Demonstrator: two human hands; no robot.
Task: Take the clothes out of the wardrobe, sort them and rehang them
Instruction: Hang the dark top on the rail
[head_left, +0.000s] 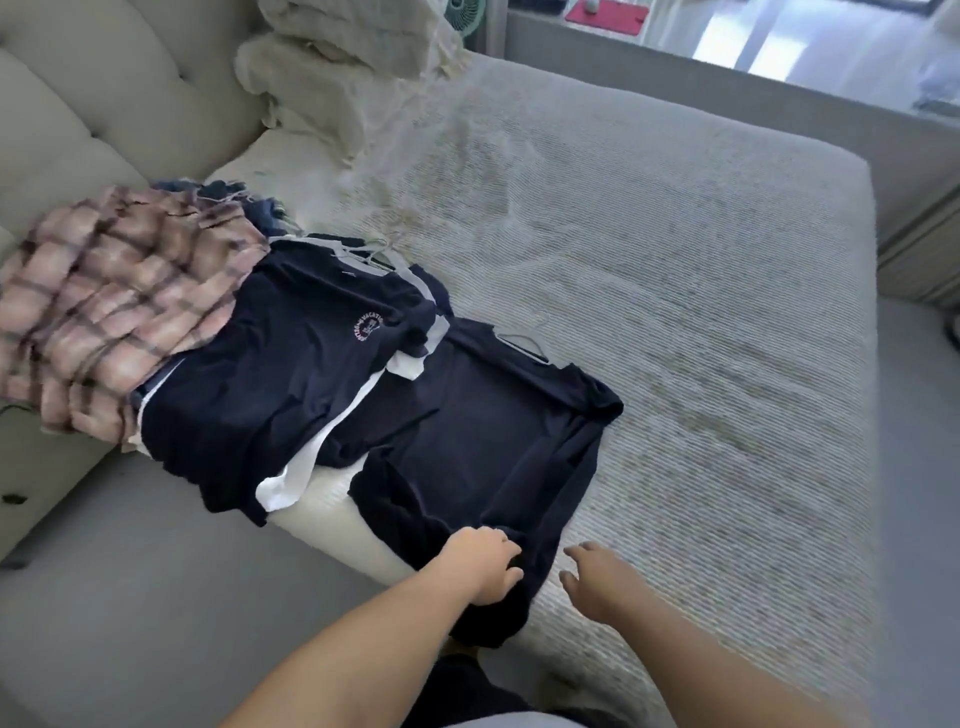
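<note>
The left hand (488, 566) grips the near hem of a navy T-shirt (483, 441) lying flat on the bed (675, 291), fingers curled into the cloth. The right hand (597, 582) hovers just right of it, fingers relaxed and apart. Further left lie a navy logo T-shirt (270, 374) and a plaid shirt (114, 301).

The wide right part of the ribbed pale bedspread (675, 291) lay bare, open to reaching. Along its left edge, overlapping dark navy shirts on wire hangers (467, 426), a pink plaid flannel shirt (114, 301) and stacked cream pillows (332, 67) blocked passage.
</note>
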